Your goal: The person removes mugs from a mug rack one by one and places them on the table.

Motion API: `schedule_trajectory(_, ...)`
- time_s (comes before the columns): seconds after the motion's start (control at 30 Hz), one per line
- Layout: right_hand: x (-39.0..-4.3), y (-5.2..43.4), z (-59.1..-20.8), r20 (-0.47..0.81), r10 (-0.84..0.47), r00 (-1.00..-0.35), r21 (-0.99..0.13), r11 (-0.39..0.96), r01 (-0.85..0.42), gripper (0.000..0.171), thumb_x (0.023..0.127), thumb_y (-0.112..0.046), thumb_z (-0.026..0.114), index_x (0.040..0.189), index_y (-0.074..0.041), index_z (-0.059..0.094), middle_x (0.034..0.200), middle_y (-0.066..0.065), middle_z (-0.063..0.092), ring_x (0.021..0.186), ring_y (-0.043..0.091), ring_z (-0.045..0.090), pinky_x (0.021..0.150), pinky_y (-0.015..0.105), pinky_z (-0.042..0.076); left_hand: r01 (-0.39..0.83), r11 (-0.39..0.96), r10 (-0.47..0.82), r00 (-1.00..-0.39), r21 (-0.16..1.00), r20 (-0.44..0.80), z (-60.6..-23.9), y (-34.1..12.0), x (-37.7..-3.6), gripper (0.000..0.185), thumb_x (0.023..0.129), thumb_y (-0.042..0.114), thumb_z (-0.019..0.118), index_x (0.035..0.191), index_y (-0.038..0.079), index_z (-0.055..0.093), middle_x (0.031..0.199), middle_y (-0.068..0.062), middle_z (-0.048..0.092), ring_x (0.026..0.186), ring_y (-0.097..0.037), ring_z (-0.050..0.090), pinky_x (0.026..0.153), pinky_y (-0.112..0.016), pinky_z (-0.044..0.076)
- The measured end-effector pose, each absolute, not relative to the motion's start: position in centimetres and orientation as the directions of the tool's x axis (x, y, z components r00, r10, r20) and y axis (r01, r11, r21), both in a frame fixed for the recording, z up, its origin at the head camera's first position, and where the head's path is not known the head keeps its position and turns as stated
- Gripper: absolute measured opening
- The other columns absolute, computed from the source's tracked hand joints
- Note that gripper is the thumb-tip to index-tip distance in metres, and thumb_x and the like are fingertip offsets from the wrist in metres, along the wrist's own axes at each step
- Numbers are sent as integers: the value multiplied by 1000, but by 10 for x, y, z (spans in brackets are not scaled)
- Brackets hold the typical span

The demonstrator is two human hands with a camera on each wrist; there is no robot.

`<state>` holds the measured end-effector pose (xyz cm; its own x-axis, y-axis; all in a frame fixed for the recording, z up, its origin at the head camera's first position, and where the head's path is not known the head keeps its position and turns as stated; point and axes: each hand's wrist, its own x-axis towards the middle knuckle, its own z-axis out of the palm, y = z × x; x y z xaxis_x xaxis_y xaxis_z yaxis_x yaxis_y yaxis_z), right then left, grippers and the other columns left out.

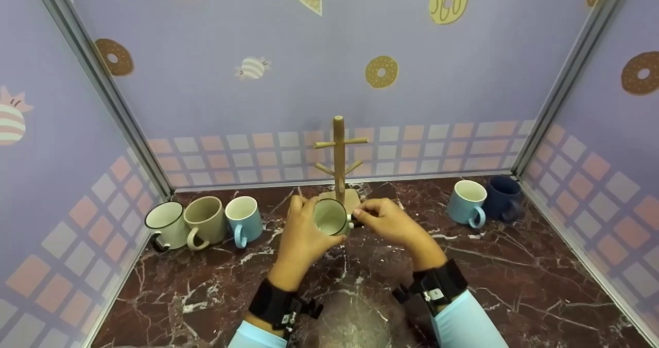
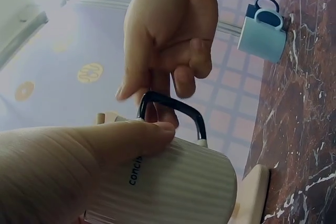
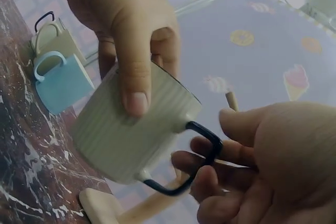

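My left hand (image 1: pixel 304 229) grips the body of a cream, ribbed mug (image 3: pixel 152 129) with a dark rim, its thumb along the side. In the right wrist view the mug is tilted, its black handle (image 3: pixel 213 153) toward my right hand (image 1: pixel 391 224). Fingers of the right hand (image 3: pixel 283 156) curl about that handle, some tips showing through the loop. Lettering is partly visible beside the left thumb in the left wrist view. Just behind the mug stands a wooden mug tree (image 1: pixel 339 157) with several bare pegs; its base is partly hidden by the mug and left hand.
At the left stand a white mug with a dark rim (image 1: pixel 175 229), a beige mug (image 1: pixel 208 219) and a light blue mug (image 1: pixel 249 222). Another light blue mug (image 1: pixel 461 209) and a navy mug (image 1: pixel 507 198) stand at the right. Patterned panels enclose the dark marbled table (image 1: pixel 206 296).
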<state>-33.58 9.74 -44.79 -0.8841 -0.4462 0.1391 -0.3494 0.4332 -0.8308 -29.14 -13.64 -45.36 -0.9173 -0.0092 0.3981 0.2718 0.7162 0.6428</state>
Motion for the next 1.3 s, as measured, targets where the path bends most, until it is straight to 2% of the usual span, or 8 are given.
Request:
schedule_trajectory(0.1, -333, 96, -446, 130, -482, -867, -797, 469, -381, 26, 116, -21, 67, 101, -5, 82, 80, -1, 67, 68, 11, 54, 62, 24, 48, 305, 720, 23, -908, 624, 418, -453, -135, -291, 104, 60, 25, 114, 151, 6, 68, 133, -16, 56, 127, -39, 65, 107, -57, 66)
schedule_trajectory(0.2, -332, 97, -445, 123, -479, -869, -811, 457, -366, 28, 114, -18, 68, 92, -6, 79, 72, -5, 61, 62, 10, 51, 56, 23, 43, 320, 717, 33, -903, 619, 428, -453, -134, -290, 104, 60, 25, 114, 152, 11, 68, 132, -15, 56, 127, -39, 66, 106, -57, 66)
schedule_trajectory(0.33, -331, 100, -442, 103, -418, -903, -856, 425, -294, 33, 112, -20, 67, 84, -4, 75, 68, -5, 63, 56, 10, 55, 50, 22, 46, 352, 682, 31, -890, 641, 456, -455, -131, -287, 102, 65, 27, 113, 154, 11, 68, 136, -16, 57, 129, -40, 67, 107, -59, 65)
schedule_trajectory(0.47, -333, 112, -436, 100, -368, -925, -870, 419, -261, 39, 113, -23, 66, 87, 5, 76, 68, 0, 68, 56, 12, 61, 50, 23, 53, 395, 638, 47, -877, 661, 479, -457, -124, -284, 102, 73, 30, 109, 159, 4, 61, 147, -18, 60, 139, -41, 65, 118, -59, 61)
schedule_trajectory(0.6, -335, 134, -430, 88, -305, -948, -890, 403, -213, 43, 114, -23, 65, 92, 13, 74, 69, 6, 70, 56, 14, 64, 50, 26, 57, 406, 652, 88, -879, 640, 468, -459, -117, -282, 93, 89, 35, 99, 165, 2, 55, 163, -17, 57, 152, -41, 59, 126, -60, 54)
schedule_trajectory(0.77, -334, 167, -426, 40, -205, -978, -950, 294, -101, 40, 116, -19, 62, 91, 10, 73, 75, 7, 70, 58, 14, 65, 55, 29, 63, 388, 689, 160, -905, 612, 394, -463, -110, -277, 81, 105, 44, 81, 170, 7, 50, 176, -15, 49, 163, -43, 48, 130, -66, 47)
schedule_trajectory(1.1, -343, 230, -441, -58, -39, -998, -965, 257, 46, 39, 120, -24, 54, 95, 1, 68, 79, 1, 69, 59, 10, 69, 57, 29, 66, 451, 742, 367, -893, 496, 261, -483, -87, -268, 80, 109, 57, 66, 174, 16, 45, 184, -11, 38, 170, -39, 39, 137, -63, 38)
schedule_trajectory(1.3, -355, 252, -463, -104, 36, -994, -978, 177, 108, 38, 121, -21, 51, 101, 6, 67, 80, 1, 67, 64, 10, 71, 63, 29, 69, 463, 761, 419, -886, 454, 200, -492, -75, -263, 77, 109, 57, 67, 173, 18, 49, 186, -5, 36, 173, -35, 36, 138, -64, 36)
